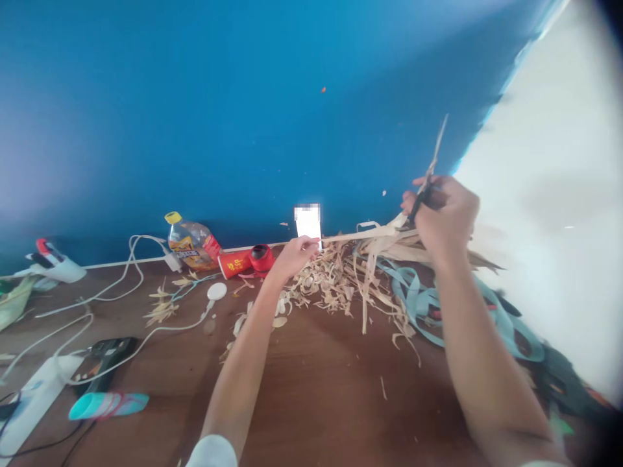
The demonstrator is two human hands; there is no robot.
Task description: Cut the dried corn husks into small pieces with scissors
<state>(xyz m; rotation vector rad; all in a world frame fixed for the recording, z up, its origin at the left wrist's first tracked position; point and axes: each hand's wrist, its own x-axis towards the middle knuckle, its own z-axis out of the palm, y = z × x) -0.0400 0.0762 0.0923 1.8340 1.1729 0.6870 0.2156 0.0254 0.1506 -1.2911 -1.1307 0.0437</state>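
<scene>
My left hand (300,251) is closed on one end of a thin dried husk strip (348,236), which runs rightward toward my other hand. My right hand (448,211) grips a pair of scissors (437,152) with dark handles, blades pointing up and away. Pale husk at the strip's far end lies close to the right fingers; whether they pinch it too I cannot tell. Beneath both hands sits a heap of husk shreds and cuttings (331,279), with longer dried leaves (382,259) at its right side.
A lit phone (307,224) leans on the blue wall. Leftward lie a plastic bottle (195,243), a red can (236,263), white cables (160,329), a glue gun (109,353), a power strip (36,408) and a cyan roll (109,405). Light-blue ribbon (413,305) coils at the right.
</scene>
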